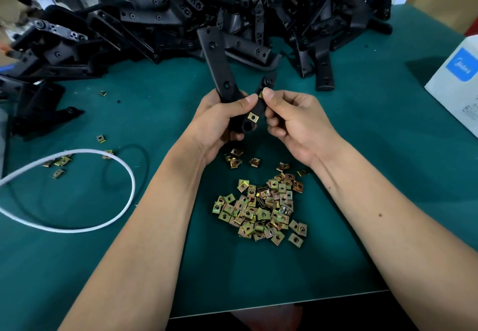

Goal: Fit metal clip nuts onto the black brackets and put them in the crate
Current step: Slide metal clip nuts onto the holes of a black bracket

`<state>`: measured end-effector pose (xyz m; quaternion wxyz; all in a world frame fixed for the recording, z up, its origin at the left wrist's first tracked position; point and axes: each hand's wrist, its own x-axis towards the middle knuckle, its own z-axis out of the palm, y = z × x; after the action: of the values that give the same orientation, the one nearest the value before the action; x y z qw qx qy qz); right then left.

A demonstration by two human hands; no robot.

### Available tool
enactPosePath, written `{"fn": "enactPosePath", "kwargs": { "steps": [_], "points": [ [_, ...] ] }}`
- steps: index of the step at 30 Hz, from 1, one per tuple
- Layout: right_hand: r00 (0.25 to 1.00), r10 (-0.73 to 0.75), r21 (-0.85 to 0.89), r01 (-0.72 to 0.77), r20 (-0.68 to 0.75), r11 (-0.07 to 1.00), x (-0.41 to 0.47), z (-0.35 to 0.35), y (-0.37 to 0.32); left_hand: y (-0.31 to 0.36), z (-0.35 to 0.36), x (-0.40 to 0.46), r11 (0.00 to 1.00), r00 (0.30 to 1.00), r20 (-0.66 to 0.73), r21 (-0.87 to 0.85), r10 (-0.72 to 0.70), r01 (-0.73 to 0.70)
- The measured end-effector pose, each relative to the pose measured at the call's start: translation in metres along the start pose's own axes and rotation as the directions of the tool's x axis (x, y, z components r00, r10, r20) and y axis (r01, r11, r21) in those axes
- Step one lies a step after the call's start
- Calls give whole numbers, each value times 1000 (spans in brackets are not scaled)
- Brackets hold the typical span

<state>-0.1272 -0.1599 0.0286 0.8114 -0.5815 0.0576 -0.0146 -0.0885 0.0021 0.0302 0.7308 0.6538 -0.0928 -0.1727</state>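
Above the green mat (362, 149), the left hand (219, 121) grips a matte black bracket (218, 64), a flat angled strip with round holes, its long arm pointing away from the person. One square brass-toned clip nut (253, 117) already sits on the bracket's short arm. The right hand (289, 121) pinches a second clip nut (261, 94) against that arm's edge between thumb and finger. On the mat nearer the person lies a heap of shiny clip nuts (261, 209). Farther back sprawls a pile of black brackets (181, 20). A white cable (103, 154) loops left of the heap.
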Motion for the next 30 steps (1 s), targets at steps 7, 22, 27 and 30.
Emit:
{"fn": "enactPosePath", "kwargs": {
  "steps": [7,22,27,30],
  "points": [
    [999,-38,27,37,22,999,0,-2,-4,1,-7,-2,998,992,124,-60,-12,19],
    [929,-202,40,199,312,979,5,-22,-6,1,-4,-8,900,918,368,-336,-144,276],
    [885,-176,22,184,432,983,5,-23,-8,2,-7,-9,898,871,456,-282,-185,339],
    [881,-169,-26,201,441,979,5,-22,-7,4,-11,-9,900,846,502,-266,-177,346]
  ]
}}
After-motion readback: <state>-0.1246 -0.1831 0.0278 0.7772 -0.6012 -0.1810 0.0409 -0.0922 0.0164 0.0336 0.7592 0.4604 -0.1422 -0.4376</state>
